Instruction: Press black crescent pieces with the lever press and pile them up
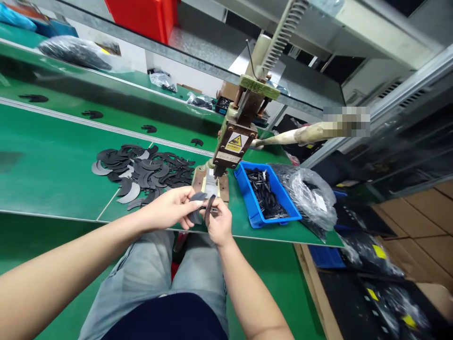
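Fingers of my left hand [177,205] pinch a dark curved plastic piece [196,215] by its edge. Close beside it, my right hand [220,222] grips a second curved plastic piece [208,210], held upright. Both hands are in front of the base [222,189] of a hand press [235,137] with a yellow warning label. To the left on the green bench lies a heap of dark curved pieces [141,170], a few showing lighter grey faces. A blue bin [253,219] of small black parts stands to the right of the press.
The press's long lever [297,136] sticks out to the right. Clear plastic bags [311,193] lie beyond the blue bin. Several single black pieces sit spaced along the green strip [120,123] behind. A metal shelf [201,35] with a red bin [145,16] hangs above.
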A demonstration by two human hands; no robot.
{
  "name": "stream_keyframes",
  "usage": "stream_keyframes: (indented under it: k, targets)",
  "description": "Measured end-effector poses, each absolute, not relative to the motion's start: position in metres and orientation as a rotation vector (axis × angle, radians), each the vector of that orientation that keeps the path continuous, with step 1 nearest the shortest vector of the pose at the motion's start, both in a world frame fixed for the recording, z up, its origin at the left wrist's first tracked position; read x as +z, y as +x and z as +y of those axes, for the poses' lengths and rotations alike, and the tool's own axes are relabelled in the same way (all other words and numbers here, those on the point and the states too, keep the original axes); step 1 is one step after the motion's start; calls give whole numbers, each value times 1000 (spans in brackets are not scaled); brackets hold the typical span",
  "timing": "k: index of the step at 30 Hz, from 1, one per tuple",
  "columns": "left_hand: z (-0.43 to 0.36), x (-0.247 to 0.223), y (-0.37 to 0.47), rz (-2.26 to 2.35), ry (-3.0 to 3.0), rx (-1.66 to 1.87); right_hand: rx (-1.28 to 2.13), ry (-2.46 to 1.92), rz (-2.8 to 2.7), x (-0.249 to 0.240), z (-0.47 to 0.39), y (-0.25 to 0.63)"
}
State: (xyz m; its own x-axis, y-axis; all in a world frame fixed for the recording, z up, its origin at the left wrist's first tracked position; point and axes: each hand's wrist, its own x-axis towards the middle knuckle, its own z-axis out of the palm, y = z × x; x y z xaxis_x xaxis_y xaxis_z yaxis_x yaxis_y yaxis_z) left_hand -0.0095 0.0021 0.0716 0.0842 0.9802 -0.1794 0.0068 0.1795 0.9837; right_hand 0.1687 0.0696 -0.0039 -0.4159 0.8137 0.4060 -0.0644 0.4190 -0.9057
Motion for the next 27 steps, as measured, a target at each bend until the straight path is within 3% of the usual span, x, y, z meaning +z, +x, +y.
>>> stream_keyframes:
  k: [12,19,22,27]
  targets:
    - [2,67,-14,1250,1125,907,902,-555,-1911,9,61,187]
    - [-8,73,-16,1727,1799,1157,431,-424,-2207,16,72,200]
    - [-10,70,-11,1636,1985,1012,369,-400,-2259,13,72,198]
    - [-4,42,-15,1487,1692,891,230,-327,-2361,10,68,202]
